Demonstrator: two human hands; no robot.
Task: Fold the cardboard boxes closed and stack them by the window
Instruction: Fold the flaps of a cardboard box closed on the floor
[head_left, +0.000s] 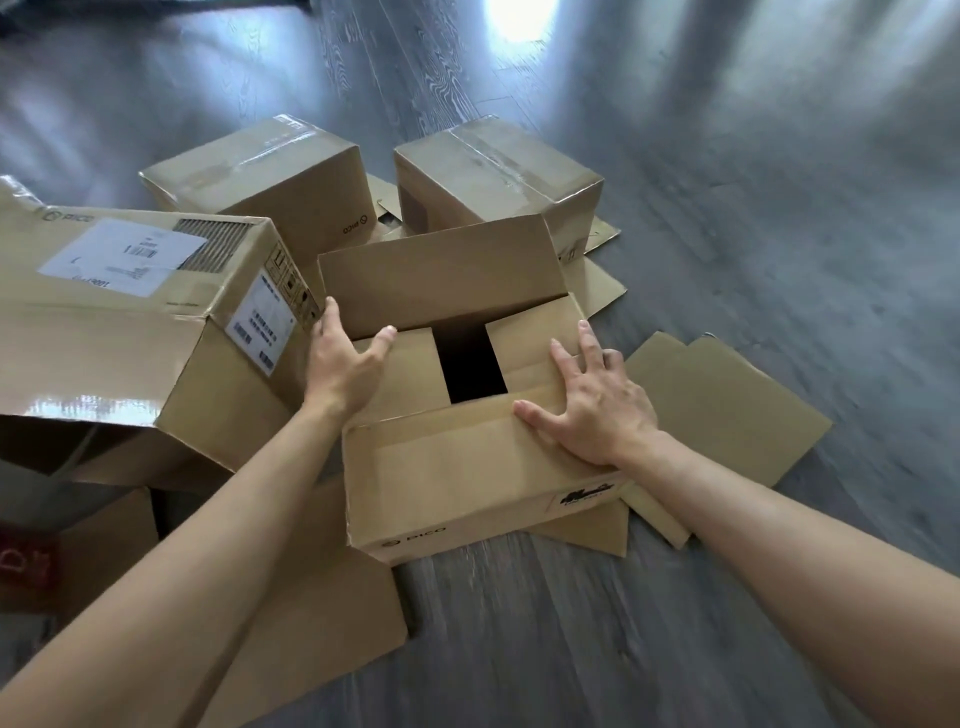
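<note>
We press 2 side flaps of open box (467, 467) flat: left hand (345, 364) at 9 o'clock, right hand (597, 405) at 3, both spread, gripping nothing, so long flap (441, 275) at 12 can fold over.

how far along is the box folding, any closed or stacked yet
Done: two taped boxes sit closed on the floor, unstacked. In hand: the left hand and right hand press flaps down on the open box; its far flap still stands. Left: the big labelled box lies on its side, open.
</note>
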